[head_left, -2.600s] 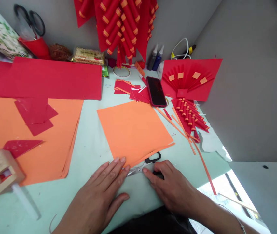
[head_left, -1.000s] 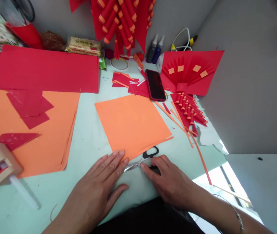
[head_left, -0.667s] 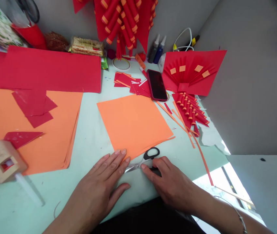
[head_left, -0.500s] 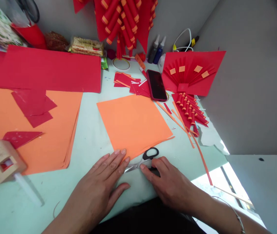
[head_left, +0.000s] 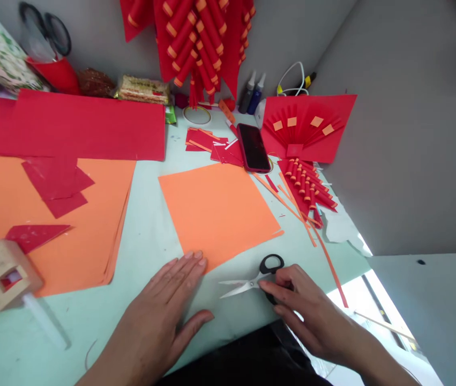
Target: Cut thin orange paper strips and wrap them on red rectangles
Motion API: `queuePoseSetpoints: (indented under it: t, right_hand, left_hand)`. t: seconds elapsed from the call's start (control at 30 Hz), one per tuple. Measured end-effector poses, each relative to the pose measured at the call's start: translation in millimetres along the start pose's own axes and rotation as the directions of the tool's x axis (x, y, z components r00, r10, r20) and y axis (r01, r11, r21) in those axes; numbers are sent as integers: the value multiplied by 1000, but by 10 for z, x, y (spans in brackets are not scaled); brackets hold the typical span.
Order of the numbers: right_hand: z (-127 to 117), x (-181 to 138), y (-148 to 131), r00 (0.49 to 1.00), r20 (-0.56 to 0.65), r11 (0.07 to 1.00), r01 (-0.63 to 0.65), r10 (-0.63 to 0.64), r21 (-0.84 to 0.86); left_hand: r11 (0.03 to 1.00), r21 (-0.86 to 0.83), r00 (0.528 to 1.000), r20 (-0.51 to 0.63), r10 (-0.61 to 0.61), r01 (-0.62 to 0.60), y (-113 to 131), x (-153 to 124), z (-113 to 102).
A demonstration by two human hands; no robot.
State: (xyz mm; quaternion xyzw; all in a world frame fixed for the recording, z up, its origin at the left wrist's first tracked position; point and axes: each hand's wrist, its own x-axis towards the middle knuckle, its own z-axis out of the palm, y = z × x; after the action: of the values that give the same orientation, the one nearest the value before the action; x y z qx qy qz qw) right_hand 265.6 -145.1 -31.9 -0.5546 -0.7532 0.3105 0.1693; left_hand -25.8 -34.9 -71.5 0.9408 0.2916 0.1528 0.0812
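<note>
Resting flat, the left hand [head_left: 167, 305] pins the uncut orange sheet [head_left: 219, 212]; at three o'clock, the right hand [head_left: 304, 305] loosely fingers the scissors [head_left: 252, 280], blades parted, not lifted.

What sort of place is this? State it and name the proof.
Probably a paper-craft work table: stacked orange paper sheets, paper firecracker decorations hanging on the wall, and scissors under the right hand.

Under my left hand [head_left: 163, 311] the table [head_left: 147, 241] is pale mint green. The sheet [head_left: 217, 212] at my fingertips is plain orange. My right hand [head_left: 304, 305] touches scissors [head_left: 254, 279] with black handles and silver blades. The phone [head_left: 253, 147] looks black, edged dark red, I think.
</note>
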Motion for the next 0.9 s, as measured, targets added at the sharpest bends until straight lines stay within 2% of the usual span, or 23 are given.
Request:
queuePoseSetpoints:
  t: [0.17, 0.3, 0.5, 0.7, 0.83, 0.9]
  right_hand:
    - [27, 12, 123, 999, -53, 996, -5, 0, -92]
    - [64, 59, 159, 994, -103, 987, 16, -33, -157]
    - [0, 303, 179, 921, -384, 982, -17, -58, -189]
    - [55, 647, 262, 941, -335, 984, -9, -53, -179]
    - [50, 706, 210, 956, -294, 993, -23, -12, -113]
    - [-2, 711, 181, 956, -292, 998, -27, 8, -60]
  left_hand:
    - [997, 30, 996, -57, -75, 77, -22, -25, -7]
    - [983, 13, 977, -109, -182, 185, -48, -86, 10]
    - [965, -10, 946, -197, -257, 261, -62, -117, 21]
    - [954, -69, 939, -172, -298, 290, -143, -214, 105]
    - [949, -90, 936, -163, -313, 302, -248, -290, 222]
    - [962, -86, 950, -158, -270, 259, -298, -295, 256]
